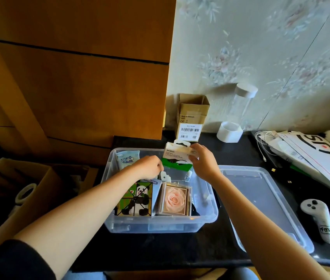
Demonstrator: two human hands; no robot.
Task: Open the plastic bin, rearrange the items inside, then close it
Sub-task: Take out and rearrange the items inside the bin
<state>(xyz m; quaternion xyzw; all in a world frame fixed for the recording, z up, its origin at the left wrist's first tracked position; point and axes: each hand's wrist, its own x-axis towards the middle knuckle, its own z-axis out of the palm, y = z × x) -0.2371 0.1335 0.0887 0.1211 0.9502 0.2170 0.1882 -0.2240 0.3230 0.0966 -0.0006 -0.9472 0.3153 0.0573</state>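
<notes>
The clear plastic storage bin (161, 226) stands open on the dark tabletop (210, 249), directly in front of the person. Its clear plastic lid (265, 201) lies flat on the tabletop just beside the bin, on the right side. The opening step therefore appears complete; rearranging is judged to be in progress, and closing is not yet done.

Inside the bin, a panda-print card pack (137, 199) and a square box with a pink rose picture (175, 200) lie side by side near the front wall. A pale blue tissue packet (127, 158) stands in the far left corner.

The right hand (202, 164) holds a white and green Belkin retail package (177, 156) upright at the far rim of the bin, thumb and fingers pinching its right edge. The left hand (149, 166) reaches into the bin with fingers curled downward. A small white object (163, 175) sits right under its fingertips; whether the fingers pinch it cannot be determined.

Remaining work, as judged: place the package, settle the items, refit the lid.
</notes>
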